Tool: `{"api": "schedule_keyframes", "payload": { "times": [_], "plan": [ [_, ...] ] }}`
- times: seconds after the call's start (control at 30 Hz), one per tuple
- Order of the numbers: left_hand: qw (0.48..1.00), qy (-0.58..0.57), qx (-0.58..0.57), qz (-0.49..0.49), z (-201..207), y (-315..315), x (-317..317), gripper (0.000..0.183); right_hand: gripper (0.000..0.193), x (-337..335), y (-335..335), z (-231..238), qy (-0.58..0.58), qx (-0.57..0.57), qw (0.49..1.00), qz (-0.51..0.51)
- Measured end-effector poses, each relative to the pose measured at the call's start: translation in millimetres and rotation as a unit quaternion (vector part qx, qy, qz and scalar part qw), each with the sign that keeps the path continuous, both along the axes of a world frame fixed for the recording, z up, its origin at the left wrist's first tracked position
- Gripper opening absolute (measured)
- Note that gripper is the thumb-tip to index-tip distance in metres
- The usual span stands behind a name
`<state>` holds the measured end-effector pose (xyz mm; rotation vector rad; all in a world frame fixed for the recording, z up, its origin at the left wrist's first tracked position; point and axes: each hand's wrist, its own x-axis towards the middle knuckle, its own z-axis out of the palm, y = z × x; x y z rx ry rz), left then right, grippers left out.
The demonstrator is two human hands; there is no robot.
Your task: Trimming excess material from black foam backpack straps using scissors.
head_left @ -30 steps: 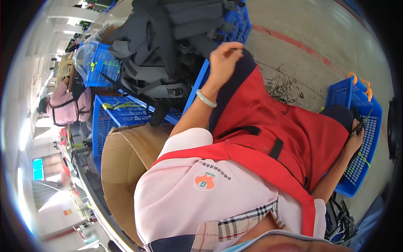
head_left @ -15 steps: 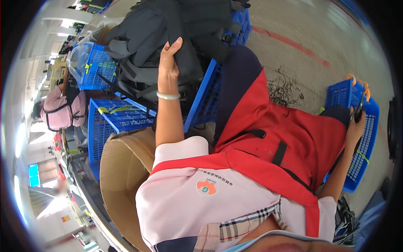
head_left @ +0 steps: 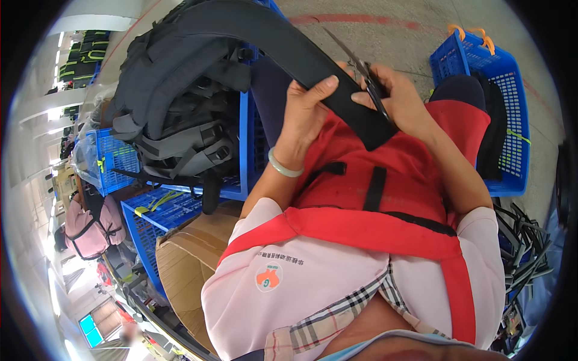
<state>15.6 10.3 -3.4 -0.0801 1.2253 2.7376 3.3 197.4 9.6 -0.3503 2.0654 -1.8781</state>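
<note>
A wide black padded strap [head_left: 283,45] runs from a dark grey backpack [head_left: 198,72] across to my lap. My left hand [head_left: 310,108] is closed on the strap near its end, thumb on top. In my right hand [head_left: 394,99] is a pair of scissors [head_left: 361,66] with black handles, its blade pointing up and to the left. The right hand's fingertips touch the strap's right edge, beside the left hand. The strap's squared end hangs over my red apron [head_left: 337,186].
The backpack rests on a blue plastic crate [head_left: 247,144] at the left. Another blue basket [head_left: 518,120] with dark pieces inside stands at the right. A cardboard box [head_left: 186,259] is by my left elbow. Black strips [head_left: 524,246] lie lower right; a co-worker in pink [head_left: 90,225] sits far left.
My right hand has come from the right basket to my lap with the scissors. My left hand has moved from the backpack down to the strap, which now stretches across my lap.
</note>
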Motion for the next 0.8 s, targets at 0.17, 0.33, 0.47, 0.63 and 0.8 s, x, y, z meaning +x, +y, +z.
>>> {"api": "schedule_keyframes", "payload": {
  "times": [0.17,0.33,0.47,0.63,0.8],
  "plan": [
    [0.999,0.008,0.001,0.051,11,-13,-18,0.016,0.031,6,19,-32,-0.012,0.012,1.0,0.026],
    [0.99,0.097,-0.04,0.093,17,-37,-34,0.012,0.029,12,28,-26,-0.046,0.011,0.998,0.042],
    [0.993,0.083,-0.001,0.082,21,-45,-39,0.014,0.029,14,29,-30,-0.025,0.039,0.998,0.038],
    [0.994,0.091,-0.001,0.067,17,-42,-37,0.015,0.037,18,24,-23,0.024,0.127,0.992,0.0],
    [0.995,0.1,-0.008,0.019,15,-35,-31,0.015,0.065,21,20,-5,0.104,0.146,0.984,0.014]
  ]
}}
